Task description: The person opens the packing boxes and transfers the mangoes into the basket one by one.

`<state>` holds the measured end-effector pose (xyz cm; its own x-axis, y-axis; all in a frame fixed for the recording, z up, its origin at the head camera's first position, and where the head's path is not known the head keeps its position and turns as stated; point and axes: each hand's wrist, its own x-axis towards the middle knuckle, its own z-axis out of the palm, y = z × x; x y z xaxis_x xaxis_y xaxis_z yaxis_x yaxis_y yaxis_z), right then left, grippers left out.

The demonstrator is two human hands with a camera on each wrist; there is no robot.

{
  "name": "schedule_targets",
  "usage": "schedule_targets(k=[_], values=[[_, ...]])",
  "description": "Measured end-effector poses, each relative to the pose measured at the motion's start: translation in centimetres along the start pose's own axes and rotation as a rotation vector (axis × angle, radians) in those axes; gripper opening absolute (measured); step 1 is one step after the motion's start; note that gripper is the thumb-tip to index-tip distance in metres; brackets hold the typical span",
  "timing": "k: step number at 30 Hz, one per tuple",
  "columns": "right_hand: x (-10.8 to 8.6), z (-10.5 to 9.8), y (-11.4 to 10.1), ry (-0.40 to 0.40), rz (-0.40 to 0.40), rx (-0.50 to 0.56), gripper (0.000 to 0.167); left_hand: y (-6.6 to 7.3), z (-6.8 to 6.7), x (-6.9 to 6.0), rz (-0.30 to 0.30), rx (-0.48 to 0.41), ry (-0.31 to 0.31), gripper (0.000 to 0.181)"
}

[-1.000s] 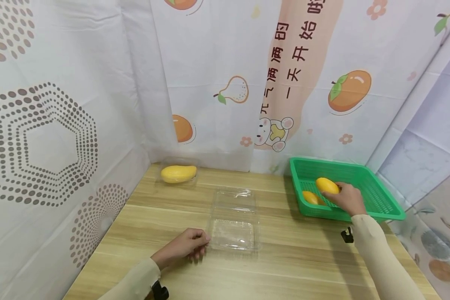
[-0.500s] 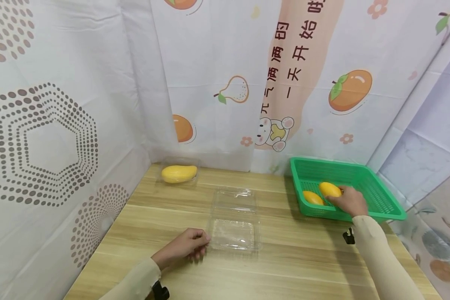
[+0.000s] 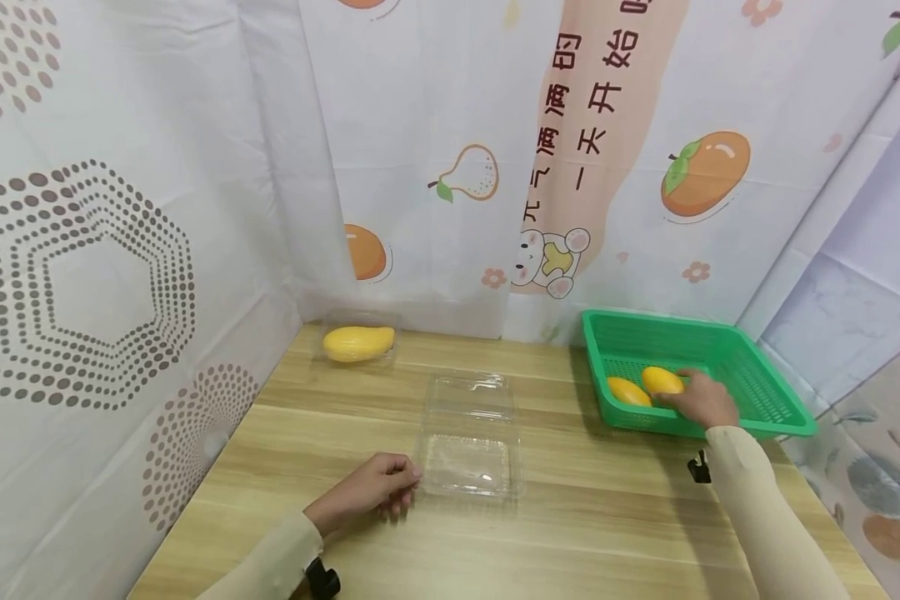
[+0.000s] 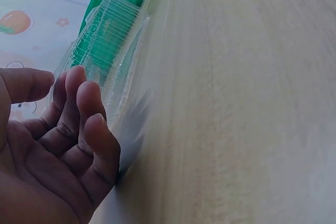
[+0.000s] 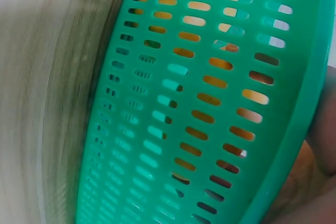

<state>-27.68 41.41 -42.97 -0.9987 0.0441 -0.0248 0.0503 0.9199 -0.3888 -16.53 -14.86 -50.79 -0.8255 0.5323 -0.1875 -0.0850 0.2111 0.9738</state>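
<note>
My right hand (image 3: 708, 400) reaches into a green basket (image 3: 783, 392) at the right and holds a yellow mango (image 3: 662, 381) low inside it, thumb on the near side and fingers on the far side. Another mango (image 3: 628, 392) lies in the basket just left of that one. In the right wrist view the slotted basket wall (image 5: 210, 98) hides most of the hand and fruit. My left hand (image 3: 378, 487) rests on the table with loosely curled fingers, fingertips at the left edge of an open clear plastic clamshell box (image 3: 468, 467). Nothing is seen in its grasp.
At the table's back left corner a clear plastic box (image 3: 390, 321) contains one yellow mango (image 3: 357, 343). Printed curtains (image 3: 420, 275) enclose the wooden table (image 3: 570, 533) at the back and sides.
My right hand has lowered the mango into the basket, moving slightly right, until it sits beside the other mango. My left hand and the clamshell box stay put. The head view has tilted slightly.
</note>
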Motion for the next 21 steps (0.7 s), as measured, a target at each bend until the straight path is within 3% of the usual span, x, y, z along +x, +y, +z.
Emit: schedule_targets(k=[21], values=[[0.62, -0.63, -0.01, -0.069, -0.009, -0.033, 0.085, -0.43, -0.1, 0.16, -0.003, 0.002, 0.01, 0.036]])
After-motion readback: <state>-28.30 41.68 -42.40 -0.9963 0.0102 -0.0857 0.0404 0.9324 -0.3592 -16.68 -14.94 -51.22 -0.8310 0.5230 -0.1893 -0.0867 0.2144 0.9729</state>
